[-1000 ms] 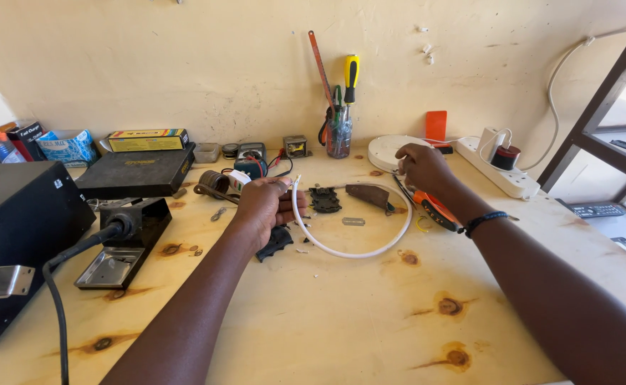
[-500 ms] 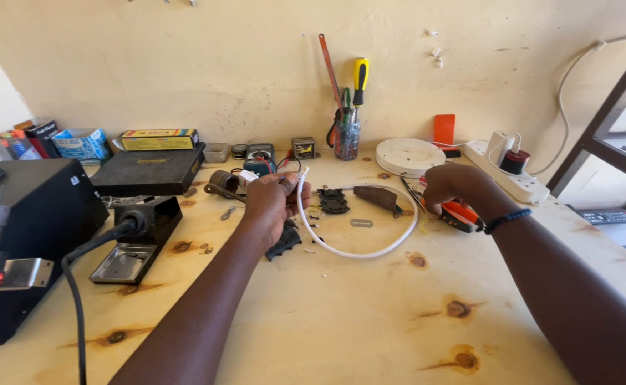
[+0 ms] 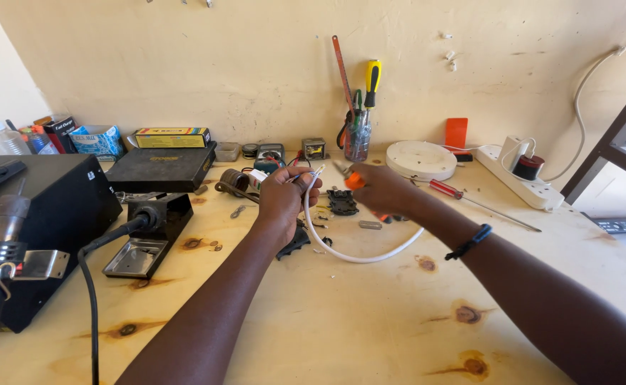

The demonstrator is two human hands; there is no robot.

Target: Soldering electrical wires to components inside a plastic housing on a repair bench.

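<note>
the left hand (image 3: 283, 194) is raised over the tabletop (image 3: 370, 321), fingers closed around one end of a white cable (image 3: 359, 257). the cable is smooth and round in section; its bared tip points up and right from the fist, and the rest drops in a loose u-shaped loop onto the pale, knotty plywood, running under the right forearm.

the right hand (image 3: 384, 189) is just beside the left, fingers wrapped around pliers (image 3: 352, 176) with orange grips. the metal nose points left toward the cable tip; contact between nose and tip cannot be told.

between the two hands, small black plastic parts (image 3: 342, 202) lie flat on the tabletop. a screwdriver (image 3: 462, 197) with a red handle and thin steel shaft lies right of the right hand. behind it sit a round white disc (image 3: 421, 160) and a white power strip (image 3: 520, 178).

a clear jar (image 3: 357, 142) by the wall holds upright tools, one with a yellow-and-black handle. on the left stand a black soldering stand (image 3: 152, 221) with a shallow metal tray, a flat black case (image 3: 161, 167) and a large black box (image 3: 45, 221).
</note>
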